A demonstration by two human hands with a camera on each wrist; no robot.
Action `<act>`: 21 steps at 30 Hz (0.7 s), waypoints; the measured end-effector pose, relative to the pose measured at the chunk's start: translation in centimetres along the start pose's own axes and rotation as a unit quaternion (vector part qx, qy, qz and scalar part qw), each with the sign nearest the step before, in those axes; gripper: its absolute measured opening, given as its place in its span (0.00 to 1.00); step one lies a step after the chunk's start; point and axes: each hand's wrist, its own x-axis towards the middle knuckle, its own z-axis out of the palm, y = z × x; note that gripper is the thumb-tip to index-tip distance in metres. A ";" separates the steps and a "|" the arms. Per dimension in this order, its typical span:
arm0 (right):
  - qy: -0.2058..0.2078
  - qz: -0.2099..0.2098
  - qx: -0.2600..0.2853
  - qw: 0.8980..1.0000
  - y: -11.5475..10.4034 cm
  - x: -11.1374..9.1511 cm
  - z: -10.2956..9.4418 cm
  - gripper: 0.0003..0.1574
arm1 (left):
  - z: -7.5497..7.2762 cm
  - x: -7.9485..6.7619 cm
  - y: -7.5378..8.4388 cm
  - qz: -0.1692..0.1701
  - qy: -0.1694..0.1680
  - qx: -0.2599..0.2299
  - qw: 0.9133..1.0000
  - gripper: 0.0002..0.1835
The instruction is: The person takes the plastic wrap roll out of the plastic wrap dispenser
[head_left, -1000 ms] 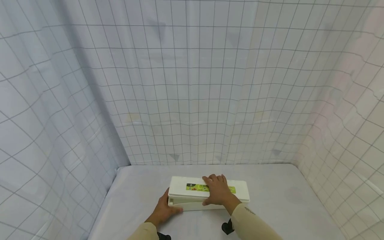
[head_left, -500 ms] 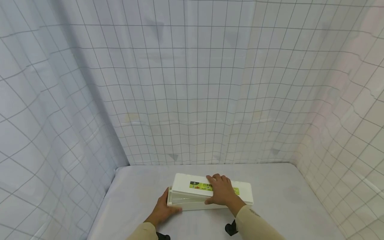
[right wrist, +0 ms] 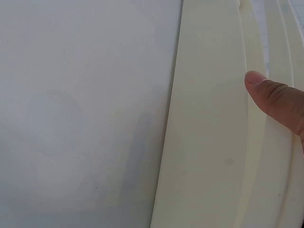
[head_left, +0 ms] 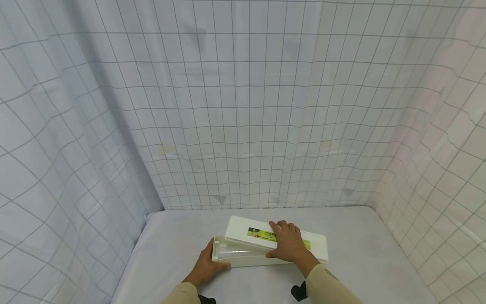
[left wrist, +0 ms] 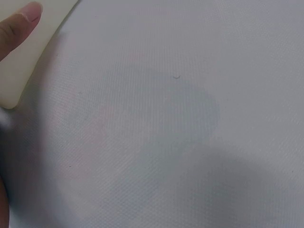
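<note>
A long white plastic box (head_left: pixel 247 261) lies crosswise near the front of the table. Its white lid (head_left: pixel 237 230), bearing a green and black label, sits askew on it, the left end raised and turned back. Through the gap at the left, a clear, glossy lining or content shows inside. My left hand (head_left: pixel 206 265) grips the box's left end, thumb on the front wall and fingers behind. Across the lid my right hand (head_left: pixel 289 242) holds on, fingers over the far edge and thumb (right wrist: pixel 275 97) at the near edge, above the box's front wall (right wrist: pixel 204 118) in the right wrist view.
A white cloth covers the table (head_left: pixel 182 228). White curtains with a dark grid (head_left: pixel 243 126) hang at the back and both sides. Black straps (head_left: pixel 299 291) show at both wrists by the beige sleeves (head_left: pixel 330 285).
The lid has slid right and turned, its left end moving back and up, uncovering more of the box's left part. My right hand moved right with it; the left hand stayed on the box.
</note>
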 end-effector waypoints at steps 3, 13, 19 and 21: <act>0.008 0.005 0.001 1.000 0.6 -0.1 0.2 0.68 | 0.0 0.0 0.0 0.000 0.000 -0.005 1.000 0.61; 0.027 0.031 0.004 0.999 3.1 -1.2 -0.1 0.69 | 0.1 0.1 -0.4 0.009 0.003 -0.002 1.000 0.61; 0.033 0.045 0.001 0.998 4.4 -1.7 -0.7 0.69 | 0.2 0.1 -0.6 0.009 0.008 -0.001 1.000 0.62; 0.035 0.048 0.000 0.998 4.9 -1.8 -0.8 0.69 | 0.2 0.1 -0.6 0.008 0.009 -0.003 1.000 0.63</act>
